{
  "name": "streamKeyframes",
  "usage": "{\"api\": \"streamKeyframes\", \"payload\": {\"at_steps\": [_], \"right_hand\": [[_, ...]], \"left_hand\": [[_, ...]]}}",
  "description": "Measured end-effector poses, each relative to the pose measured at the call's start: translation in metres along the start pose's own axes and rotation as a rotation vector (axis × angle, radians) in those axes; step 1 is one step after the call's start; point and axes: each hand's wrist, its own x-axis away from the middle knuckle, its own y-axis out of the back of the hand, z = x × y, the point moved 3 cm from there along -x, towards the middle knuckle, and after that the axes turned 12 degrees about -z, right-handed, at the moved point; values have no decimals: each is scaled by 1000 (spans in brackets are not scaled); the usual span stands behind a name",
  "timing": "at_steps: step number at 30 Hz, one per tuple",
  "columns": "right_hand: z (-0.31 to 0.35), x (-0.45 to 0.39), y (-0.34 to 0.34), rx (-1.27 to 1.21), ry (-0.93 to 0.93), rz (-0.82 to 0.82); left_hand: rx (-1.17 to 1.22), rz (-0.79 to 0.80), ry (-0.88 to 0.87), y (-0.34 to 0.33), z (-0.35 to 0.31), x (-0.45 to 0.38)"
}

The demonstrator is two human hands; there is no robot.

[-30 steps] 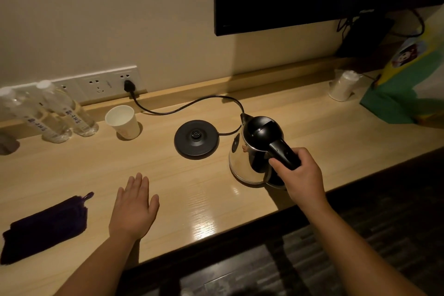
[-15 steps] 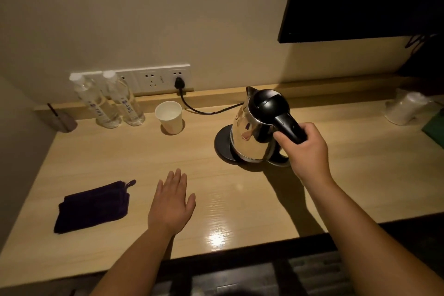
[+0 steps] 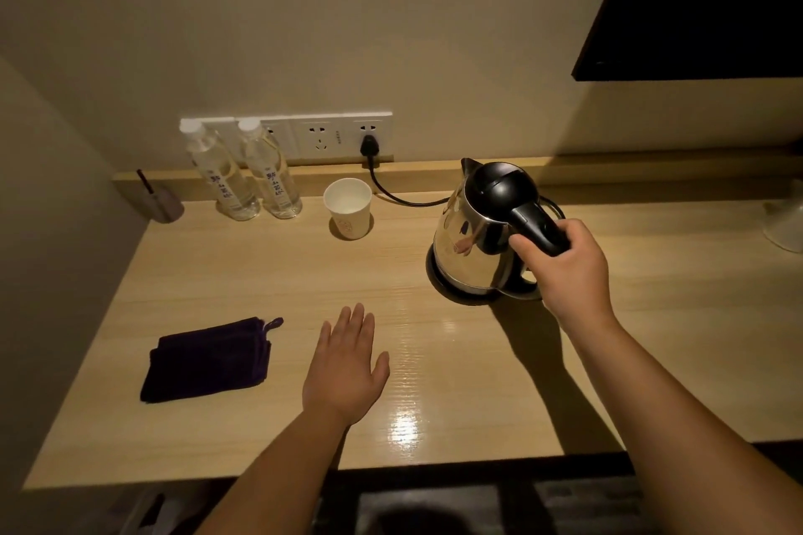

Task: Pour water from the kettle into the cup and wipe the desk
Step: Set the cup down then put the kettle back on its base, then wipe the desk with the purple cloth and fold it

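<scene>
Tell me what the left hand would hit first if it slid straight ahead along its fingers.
Probably the paper cup: the left hand lies flat, fingers toward it, with bare desk between. Depth is uncertain.

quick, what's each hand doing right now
Left hand: open, flat on the desk, holding nothing.
Right hand: closed around the handle of the kettle.

2 bottles (image 3: pixel 223 174) (image 3: pixel 271 172), 1 cup (image 3: pixel 348 208), 1 kettle (image 3: pixel 480 230), 1 cloth (image 3: pixel 208 358), 2 hands (image 3: pixel 345 365) (image 3: pixel 565 265).

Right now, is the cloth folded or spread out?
Folded. The cloth lies as a compact dark rectangle with stacked layers at its right edge, left of the flat left hand.
</scene>
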Motion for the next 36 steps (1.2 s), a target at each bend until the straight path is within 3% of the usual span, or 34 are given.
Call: {"api": "streamKeyframes", "payload": {"at_steps": [25,27,29,31,36], "right_hand": [[-3,-1,-6,89,19,65],[1,6,-2,204,142,4],[5,25,1,387,421,-71],[1,51,-4,498,616,-45],[-28,93,-26,670,667,183]], "left_hand": [[7,19,0,0,0,0],[5,40,-1,1,0,1],[24,63,10,4,0,-1],[36,78,32,13,-2,-3],[18,26,72,54,-12,10]]}}
